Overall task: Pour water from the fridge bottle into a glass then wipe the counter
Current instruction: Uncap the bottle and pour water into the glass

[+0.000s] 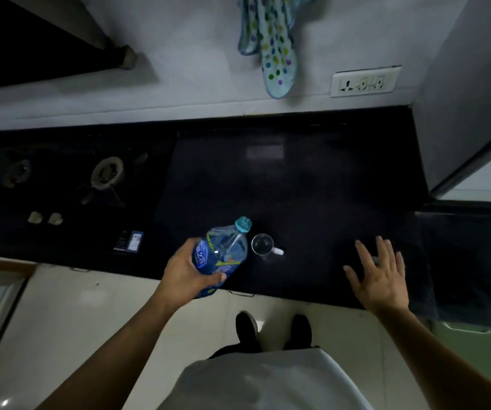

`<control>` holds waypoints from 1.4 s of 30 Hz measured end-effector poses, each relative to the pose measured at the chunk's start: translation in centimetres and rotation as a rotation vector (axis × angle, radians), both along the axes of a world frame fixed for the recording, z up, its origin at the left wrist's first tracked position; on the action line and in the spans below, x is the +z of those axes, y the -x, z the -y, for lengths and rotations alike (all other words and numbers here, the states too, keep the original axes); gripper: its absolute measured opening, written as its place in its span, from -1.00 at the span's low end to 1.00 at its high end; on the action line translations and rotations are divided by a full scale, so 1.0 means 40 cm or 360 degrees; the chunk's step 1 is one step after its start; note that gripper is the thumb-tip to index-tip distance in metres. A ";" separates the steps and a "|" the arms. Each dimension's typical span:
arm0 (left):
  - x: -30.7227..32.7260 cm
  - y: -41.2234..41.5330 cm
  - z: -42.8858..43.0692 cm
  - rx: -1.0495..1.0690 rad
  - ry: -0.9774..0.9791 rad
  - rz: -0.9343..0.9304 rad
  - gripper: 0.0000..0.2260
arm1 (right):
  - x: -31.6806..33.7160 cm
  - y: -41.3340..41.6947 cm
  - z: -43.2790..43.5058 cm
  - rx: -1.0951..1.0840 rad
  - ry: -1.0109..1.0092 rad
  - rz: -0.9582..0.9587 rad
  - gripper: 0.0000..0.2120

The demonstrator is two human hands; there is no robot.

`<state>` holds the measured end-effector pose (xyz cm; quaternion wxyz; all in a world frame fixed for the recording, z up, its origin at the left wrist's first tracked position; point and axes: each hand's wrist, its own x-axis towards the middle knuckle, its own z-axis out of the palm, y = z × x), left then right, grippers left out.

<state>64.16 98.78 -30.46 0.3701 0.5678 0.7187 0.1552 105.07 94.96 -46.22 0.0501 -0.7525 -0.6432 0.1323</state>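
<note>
Left hand (189,273) wraps the uncapped bottle (223,253) low, tilted by the glass (263,245); thin plastic, squeeze lightly. Right hand (381,279) splayed, empty.

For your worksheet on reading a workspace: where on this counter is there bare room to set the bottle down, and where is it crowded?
Free: the dark counter between the hob and the right-hand wall, from the backsplash down to the glass; also the strip between the glass and the right hand. Crowded: the front edge, where the left hand tilts the bottle beside the glass, and the hob.
</note>
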 end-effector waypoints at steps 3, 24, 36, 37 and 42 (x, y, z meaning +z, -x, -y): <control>-0.013 0.006 0.005 -0.0008 0.0026 -0.0078 -0.39 | 0.007 0.000 -0.004 0.0015 0.0049 0.0030 -0.31; -0.068 -0.004 -0.031 -0.0182 0.0159 -0.0437 -0.30 | -0.006 -0.005 -0.006 -0.0014 0.0064 0.0076 -0.21; -0.077 -0.029 -0.044 -0.0224 0.0191 -0.0538 -0.27 | -0.007 -0.006 -0.006 -0.0007 0.0050 0.0068 -0.23; -0.077 -0.028 -0.044 -0.0225 0.0195 -0.0540 -0.26 | -0.006 -0.006 -0.005 -0.0009 0.0049 0.0071 -0.23; -0.078 -0.021 -0.046 -0.0234 0.0222 -0.0571 -0.27 | -0.006 -0.005 -0.005 -0.0012 0.0025 0.0063 -0.24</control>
